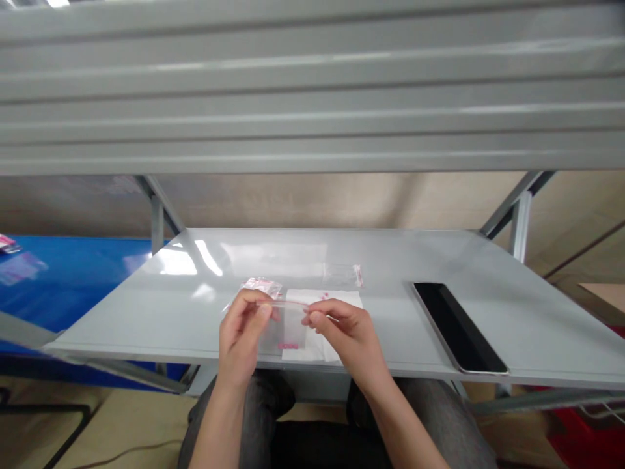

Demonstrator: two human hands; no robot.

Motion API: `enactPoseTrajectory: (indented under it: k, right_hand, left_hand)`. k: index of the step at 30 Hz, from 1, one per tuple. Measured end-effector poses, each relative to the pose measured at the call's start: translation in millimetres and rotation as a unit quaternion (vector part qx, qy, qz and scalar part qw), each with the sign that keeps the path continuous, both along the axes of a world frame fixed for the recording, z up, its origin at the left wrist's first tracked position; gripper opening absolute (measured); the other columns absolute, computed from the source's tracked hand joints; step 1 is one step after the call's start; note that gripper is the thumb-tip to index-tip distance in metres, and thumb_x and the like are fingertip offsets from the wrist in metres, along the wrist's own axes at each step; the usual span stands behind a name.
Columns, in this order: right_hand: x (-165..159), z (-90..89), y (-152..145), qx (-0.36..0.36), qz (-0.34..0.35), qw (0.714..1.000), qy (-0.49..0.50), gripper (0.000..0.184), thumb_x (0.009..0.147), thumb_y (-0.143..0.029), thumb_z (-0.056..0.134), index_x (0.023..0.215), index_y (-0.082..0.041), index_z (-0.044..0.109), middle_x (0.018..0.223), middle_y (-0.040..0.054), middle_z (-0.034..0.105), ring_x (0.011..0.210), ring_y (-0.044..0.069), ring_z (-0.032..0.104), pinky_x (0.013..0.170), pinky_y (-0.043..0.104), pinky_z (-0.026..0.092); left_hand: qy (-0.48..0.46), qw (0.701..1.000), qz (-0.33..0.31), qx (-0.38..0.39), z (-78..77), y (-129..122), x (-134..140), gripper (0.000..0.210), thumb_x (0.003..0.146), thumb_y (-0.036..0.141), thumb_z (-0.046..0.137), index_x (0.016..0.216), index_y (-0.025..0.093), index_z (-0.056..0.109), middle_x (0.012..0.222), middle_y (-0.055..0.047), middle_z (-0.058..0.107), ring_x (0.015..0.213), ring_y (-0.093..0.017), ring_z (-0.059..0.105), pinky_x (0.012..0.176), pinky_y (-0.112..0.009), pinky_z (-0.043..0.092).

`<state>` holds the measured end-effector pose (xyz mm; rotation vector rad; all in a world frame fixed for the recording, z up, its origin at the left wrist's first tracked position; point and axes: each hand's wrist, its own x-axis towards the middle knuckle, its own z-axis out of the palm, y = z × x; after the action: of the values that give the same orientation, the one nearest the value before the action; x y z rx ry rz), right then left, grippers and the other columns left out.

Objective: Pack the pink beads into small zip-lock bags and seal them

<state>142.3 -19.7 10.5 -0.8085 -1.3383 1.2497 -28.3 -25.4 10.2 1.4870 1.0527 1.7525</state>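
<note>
A small clear zip bag (288, 322) with a red-edged top hangs between my hands, and several small pink pieces show at its bottom; whether they lie inside it or behind it I cannot tell. My left hand (243, 329) pinches the bag's top left corner between thumb and fingers. At the top right corner, my right hand (344, 326) pinches the same edge. Behind the bag lies a white paper sheet (342, 298) with a few tiny pink pieces (324, 296) near its far edge. More clear bags (262, 284) lie just beyond my left hand.
Another clear bag (342, 274) lies flat beyond the paper on the grey table (390, 260). A black-screened tablet (459, 327) rests to the right. Overhead, a ribbed grey shelf (312, 85) spans the view. A blue table (73, 273) stands at left.
</note>
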Motion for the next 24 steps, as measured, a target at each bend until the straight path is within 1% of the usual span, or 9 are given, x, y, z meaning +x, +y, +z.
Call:
enactPoseTrajectory:
  k: [4,6,9,11,15,18,20,22,24]
  right_hand:
    - [-19.8,-10.0,-9.0,-0.029,0.12,0.992,0.024,0.057,0.084,-0.036,0.068,0.136,-0.029,0.046,0.116,0.0093,0.068,0.097,0.02,0.068,0.079,0.033,0.055]
    - [-26.7,-10.7,-15.4,-0.045,0.198,0.979,0.013,0.072,0.083,-0.034,0.069,0.145,-0.034,0.032,0.135,0.0107,0.056,0.109,0.021,0.064,0.084,0.034,0.055]
    - [-31.2,-9.8,-20.1,-0.045,0.248,0.967,-0.021,0.07,0.083,-0.032,0.069,0.144,-0.037,0.035,0.148,0.0095,0.043,0.117,0.022,0.06,0.087,0.034,0.054]
    - [-28.8,-7.7,-18.9,-0.025,0.238,0.97,-0.043,0.06,0.084,-0.032,0.068,0.138,-0.035,0.044,0.146,0.0089,0.045,0.117,0.023,0.059,0.087,0.035,0.054]
    - [-2.9,1.3,-7.6,0.018,0.168,0.983,-0.066,0.037,0.088,-0.032,0.062,0.125,-0.028,0.058,0.127,0.0089,0.061,0.111,0.021,0.062,0.086,0.035,0.054]
    - [34.6,6.3,12.5,0.058,0.047,0.989,-0.128,0.029,0.09,-0.033,0.057,0.117,-0.024,0.063,0.12,0.0096,0.066,0.109,0.022,0.063,0.091,0.039,0.052]
    - [60.5,5.5,34.2,0.083,-0.064,0.974,-0.202,0.026,0.09,-0.033,0.055,0.11,-0.021,0.067,0.117,0.0103,0.068,0.11,0.024,0.062,0.093,0.043,0.05]
    - [80.1,2.0,60.8,0.1,-0.168,0.928,-0.316,0.028,0.089,-0.031,0.053,0.109,-0.018,0.067,0.115,0.0113,0.069,0.107,0.025,0.063,0.093,0.045,0.049]
    - [89.6,-3.1,86.8,0.073,-0.201,0.854,-0.475,0.032,0.091,-0.025,0.048,0.116,-0.016,0.065,0.121,0.0125,0.067,0.111,0.024,0.061,0.096,0.041,0.047]
  left_hand:
    - [0.01,0.987,0.157,-0.046,0.4,12.7,-21.0,0.016,0.087,0.036,0.061,0.088,0.021,0.056,0.057,0.006,0.054,0.047,-0.009,0.046,0.047,-0.02,0.037]
    - [0.072,0.969,0.227,-0.062,4.3,23.7,-35.3,0.017,0.086,0.036,0.062,0.089,0.02,0.058,0.059,0.005,0.056,0.049,-0.009,0.049,0.049,-0.02,0.039]
    - [0.181,0.946,0.25,-0.098,7.0,41.8,-57.1,0.025,0.083,0.039,0.061,0.098,0.019,0.063,0.056,0.005,0.055,0.052,-0.013,0.053,0.054,-0.023,0.041]
    - [0.25,0.928,0.239,-0.136,3.9,50.8,-69.1,0.032,0.081,0.041,0.061,0.105,0.019,0.064,0.065,0.002,0.063,0.054,-0.015,0.057,0.057,-0.026,0.043]
    - [0.397,0.861,0.248,-0.198,-4.1,55.2,-78.3,0.041,0.079,0.037,0.063,0.115,0.019,0.063,0.092,-0.006,0.072,0.066,-0.021,0.064,0.066,-0.032,0.048]
    - [0.447,0.818,0.333,-0.14,2.0,54.4,-66.8,0.041,0.081,0.036,0.061,0.117,0.017,0.064,0.112,-0.014,0.067,0.092,-0.03,0.065,0.079,-0.04,0.05]
    - [0.463,0.813,0.337,-0.105,11.1,58.8,-48.2,0.037,0.084,0.034,0.058,0.116,0.016,0.064,0.115,-0.015,0.066,0.104,-0.034,0.061,0.087,-0.045,0.048]
    - [0.493,0.831,0.241,-0.093,19.0,69.2,-22.0,0.035,0.088,0.028,0.051,0.119,0.015,0.061,0.117,-0.014,0.066,0.11,-0.032,0.059,0.094,-0.045,0.046]
    - [0.542,0.829,0.101,-0.095,22.0,84.1,8.0,0.033,0.09,0.023,0.046,0.119,0.016,0.061,0.12,-0.013,0.065,0.112,-0.029,0.059,0.097,-0.043,0.045]
